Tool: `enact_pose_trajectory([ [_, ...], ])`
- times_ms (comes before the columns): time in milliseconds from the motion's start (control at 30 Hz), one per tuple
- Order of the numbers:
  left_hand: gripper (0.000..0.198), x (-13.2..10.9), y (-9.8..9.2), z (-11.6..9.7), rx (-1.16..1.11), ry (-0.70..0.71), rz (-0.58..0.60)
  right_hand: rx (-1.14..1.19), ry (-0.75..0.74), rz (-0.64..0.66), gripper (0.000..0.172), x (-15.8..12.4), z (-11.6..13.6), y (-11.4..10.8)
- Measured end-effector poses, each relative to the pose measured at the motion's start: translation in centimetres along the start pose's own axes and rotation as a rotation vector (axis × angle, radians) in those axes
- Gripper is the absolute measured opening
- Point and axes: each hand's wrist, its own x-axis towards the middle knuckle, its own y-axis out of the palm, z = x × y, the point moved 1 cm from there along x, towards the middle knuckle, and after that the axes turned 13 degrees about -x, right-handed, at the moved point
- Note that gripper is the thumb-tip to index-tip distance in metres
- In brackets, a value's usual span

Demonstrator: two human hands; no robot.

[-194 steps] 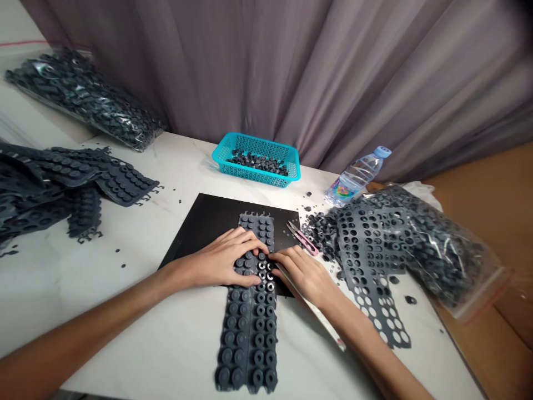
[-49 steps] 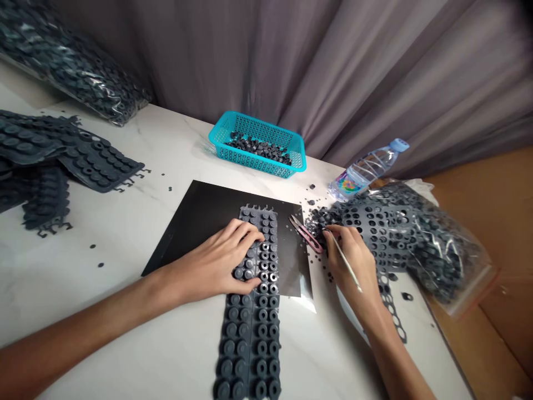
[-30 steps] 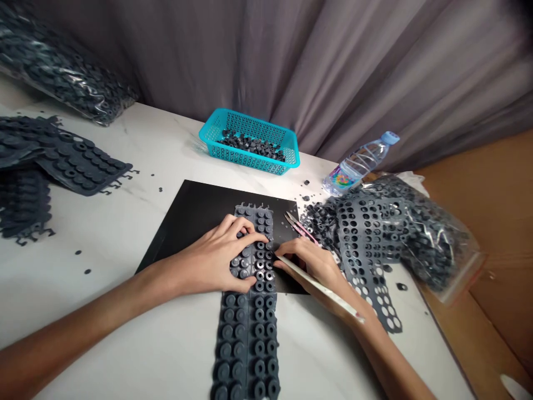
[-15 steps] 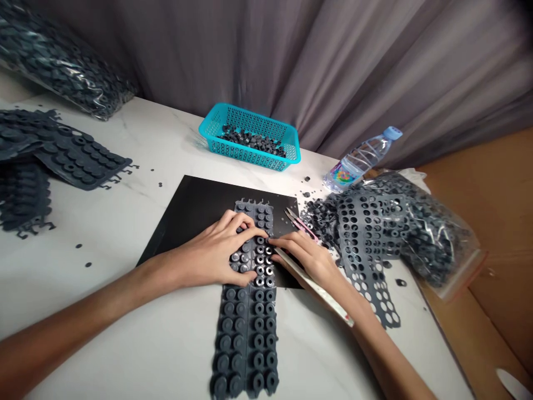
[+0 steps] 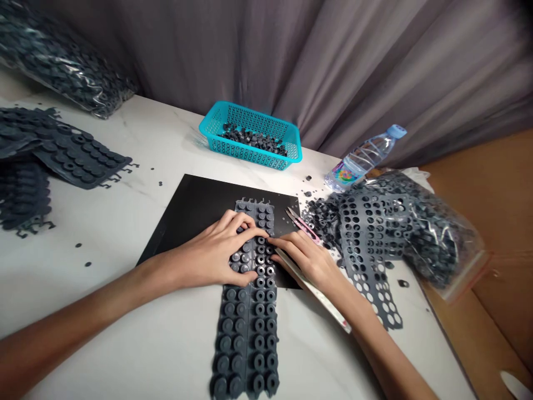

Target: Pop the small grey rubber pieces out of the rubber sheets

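A dark grey rubber sheet [image 5: 245,325] with rows of round, ring-like parts runs away from me, its far half lying over a black mat [image 5: 183,214]. My left hand [image 5: 220,250] bends over the sheet's middle, thumb and index finger pressed on it and spaced apart, the other fingers curled. Against the sheet's right edge, my right hand [image 5: 310,258] is closed around a slim white tool [image 5: 327,303], whose handle end points back along my forearm. The tool's tip is hidden at the fingers. Pink-handled snips [image 5: 303,223] lie just beyond my right hand.
A turquoise basket [image 5: 254,158] at the back holds small dark parts. At right are a water bottle [image 5: 366,153], loose parts [image 5: 327,216], a punched-out sheet [image 5: 353,239] and a filled plastic bag [image 5: 441,250]. More sheets [image 5: 83,158] and a large bag [image 5: 70,69] lie left.
Both hands stay at almost the same place on the sheet. The white tool's handle end has dipped slightly downward and left.
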Motion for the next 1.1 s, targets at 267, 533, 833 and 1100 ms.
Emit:
enact_pose_trajectory([
  [267, 0.063, -0.1, 0.2, -0.2, 0.02, 0.021, -0.034, 0.167, 0.228, -0.041, 0.025, -0.1, 0.2, 1.0],
  [533, 0.06, -0.3, 0.2, -0.4, 0.053, 0.032, -0.018, 0.027, 0.755, -0.13, 0.03, -1.6, -3.5, -0.2],
  [833, 0.067, -0.2, 0.3, -0.1, 0.009, 0.016, -0.033, 0.501, 0.625, -0.067, 0.027, -0.6, -1.0, -1.0],
  [1100, 0.071, 0.2, 0.5, -0.1, 0.033, -0.014, -0.029, 0.515, 0.336, 0.023, 0.011, 0.4, 0.0, -0.7],
])
